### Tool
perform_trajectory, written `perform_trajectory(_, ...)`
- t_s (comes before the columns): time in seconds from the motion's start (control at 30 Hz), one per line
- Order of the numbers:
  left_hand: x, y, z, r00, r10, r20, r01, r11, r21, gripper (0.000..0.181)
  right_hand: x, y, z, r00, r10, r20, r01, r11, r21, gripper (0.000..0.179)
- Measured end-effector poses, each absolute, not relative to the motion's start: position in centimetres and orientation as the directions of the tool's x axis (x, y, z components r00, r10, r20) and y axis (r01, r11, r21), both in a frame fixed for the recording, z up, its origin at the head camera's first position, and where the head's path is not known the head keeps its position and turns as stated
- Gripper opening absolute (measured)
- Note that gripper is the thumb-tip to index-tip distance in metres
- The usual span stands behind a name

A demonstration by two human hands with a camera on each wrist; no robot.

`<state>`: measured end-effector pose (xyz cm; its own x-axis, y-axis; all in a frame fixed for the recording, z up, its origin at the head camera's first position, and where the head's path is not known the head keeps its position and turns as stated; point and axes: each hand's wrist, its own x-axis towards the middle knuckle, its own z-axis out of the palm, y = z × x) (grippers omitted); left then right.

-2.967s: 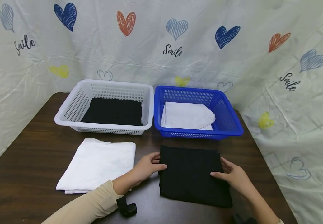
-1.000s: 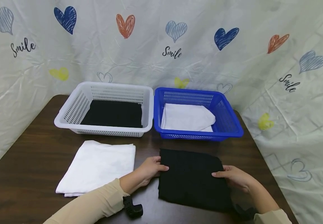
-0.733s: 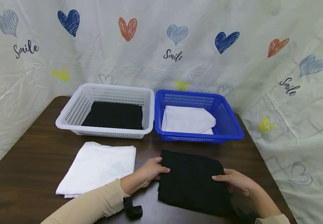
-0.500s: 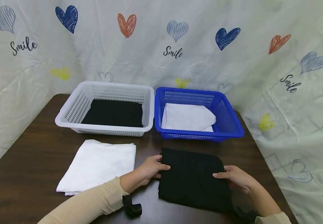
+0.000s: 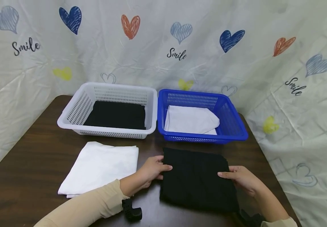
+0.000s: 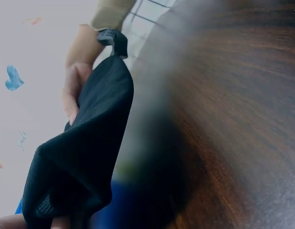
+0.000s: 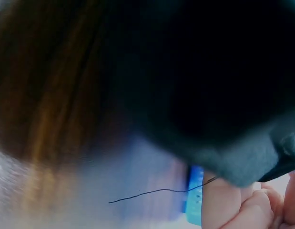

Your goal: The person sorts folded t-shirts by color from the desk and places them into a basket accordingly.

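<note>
A folded black cloth [image 5: 196, 179] is stretched between both hands in front of the blue basket. My left hand [image 5: 151, 170] pinches its left edge, thumb on top and fingers beneath. At the opposite edge, my right hand [image 5: 244, 178] grips it the same way. In the left wrist view the black cloth [image 6: 85, 138] hangs in a bent fold above the brown tabletop, with the right hand [image 6: 76, 88] at its far side. Dark fabric [image 7: 223, 71] fills much of the right wrist view, and a loose thread [image 7: 161, 190] sticks out near the fingers [image 7: 223, 205].
A folded white cloth [image 5: 99, 167] lies on the brown table [image 5: 19, 173] left of the hands. Behind stand a white basket [image 5: 109, 131] with folded black cloth [image 5: 116, 115] inside and a blue basket [image 5: 203, 137] holding folded white cloth [image 5: 190, 119]. A heart-printed curtain [image 5: 152, 60] hangs behind.
Both hands' fingers have gone from resting at the black cloth's edges to gripping them. The cloth's right side has shifted slightly right with the right hand; baskets and white cloth stay put.
</note>
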<state>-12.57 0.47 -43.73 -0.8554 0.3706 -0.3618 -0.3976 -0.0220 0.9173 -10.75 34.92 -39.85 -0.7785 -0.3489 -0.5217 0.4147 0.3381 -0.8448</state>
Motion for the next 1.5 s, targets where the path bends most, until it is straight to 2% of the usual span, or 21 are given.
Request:
perform_trajectory(0.27, -12.2, 0.0, -42.4, -0.868, 0.355, -0.347, -0.385, -0.038, 0.922, 0.041, -10.8, 34.9, -38.5, -0.758, -0.426, -0.493, 0.41, 0.276, -0.869, 0.021)
perform_trajectory(0.5, -12.2, -0.8, -41.1, -0.868, 0.363, -0.34, -0.384, -0.056, 0.922, 0.039, -10.7, 34.3, -37.1, -0.788, -0.392, -0.475, 0.353, 0.345, -0.87, 0.019)
perform_trajectory(0.7, -12.4, -1.2, -40.2, -0.871, 0.355, -0.339, -0.377, -0.042, 0.925, 0.038, -10.8, 33.9, -36.0, -0.812, -0.344, -0.471, 0.331, 0.394, -0.857, 0.027)
perform_trajectory(1.5, -12.1, -5.0, -35.7, -0.881, 0.346, -0.323, -0.362, -0.053, 0.931, 0.042, -12.1, 31.4, -32.5, -0.854, -0.349, -0.386, 0.2, 0.465, -0.862, 0.019)
